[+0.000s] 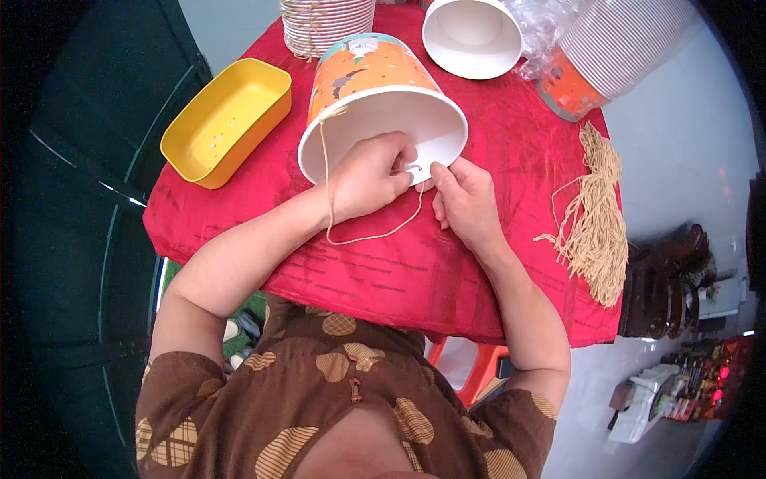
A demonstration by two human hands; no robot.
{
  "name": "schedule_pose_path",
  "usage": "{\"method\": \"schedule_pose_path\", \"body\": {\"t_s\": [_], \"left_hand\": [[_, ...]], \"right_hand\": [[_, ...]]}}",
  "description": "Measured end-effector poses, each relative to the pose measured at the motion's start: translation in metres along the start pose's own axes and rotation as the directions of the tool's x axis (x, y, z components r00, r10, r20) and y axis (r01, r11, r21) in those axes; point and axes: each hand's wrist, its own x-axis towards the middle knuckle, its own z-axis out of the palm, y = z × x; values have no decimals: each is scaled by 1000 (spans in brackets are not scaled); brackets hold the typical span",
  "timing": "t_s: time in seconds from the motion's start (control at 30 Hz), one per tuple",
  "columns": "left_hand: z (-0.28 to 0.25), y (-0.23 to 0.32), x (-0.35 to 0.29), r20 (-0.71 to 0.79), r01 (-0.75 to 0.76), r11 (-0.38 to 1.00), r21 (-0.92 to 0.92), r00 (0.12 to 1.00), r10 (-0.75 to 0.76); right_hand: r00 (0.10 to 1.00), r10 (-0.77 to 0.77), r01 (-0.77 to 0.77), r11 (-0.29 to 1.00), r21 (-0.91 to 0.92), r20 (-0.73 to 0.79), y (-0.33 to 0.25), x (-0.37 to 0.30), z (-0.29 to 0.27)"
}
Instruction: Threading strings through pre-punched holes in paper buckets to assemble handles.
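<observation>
Paper bucket (383, 70), orange printed wall, white interior, teal band at the base: one, lying on its side near the middle of the tabletop (359, 279), mouth toward the person. Tan cord (351, 243): one length, knotted at the left of the rim, hanging in a loop that crosses the left wrist and rises to the lower rim. Left hand (371, 172): inside the mouth, fingers curled close to a short cord end on the inner wall; whether its grip pinches that end, cannot tell. Right hand (467, 195): at the lower right of the rim, grip pinching the rim, thumb inside.

Surroundings, on red cloth (215, 231): yellow tray (164, 150), rounded rectangle, small white bits within, at left; stack of white rims (327, 28), with cords, at the far edge; white-lined bucket (472, 56), mouth toward the person, beyond the first; nested bucket stack (570, 92), partly in clear plastic (542, 32), at far right; loose cord bundle (602, 231), tan, at right.
</observation>
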Motion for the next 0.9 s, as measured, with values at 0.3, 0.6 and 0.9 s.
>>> {"method": "schedule_pose_path", "body": {"t_s": [0.3,0.6,0.9], "left_hand": [[1,6,1,-17,-14,982,191,1000,18],[2,10,1,-17,5,966,258,1000,0],[2,13,-1,-11,-6,965,263,1000,9]], "right_hand": [[1000,1,-1,1000,-9,-4,-7,-1,2],[997,-71,69,877,-475,13,-9,-9,-1],[992,-91,33,846,-532,-82,-12,-8,-1]]}}
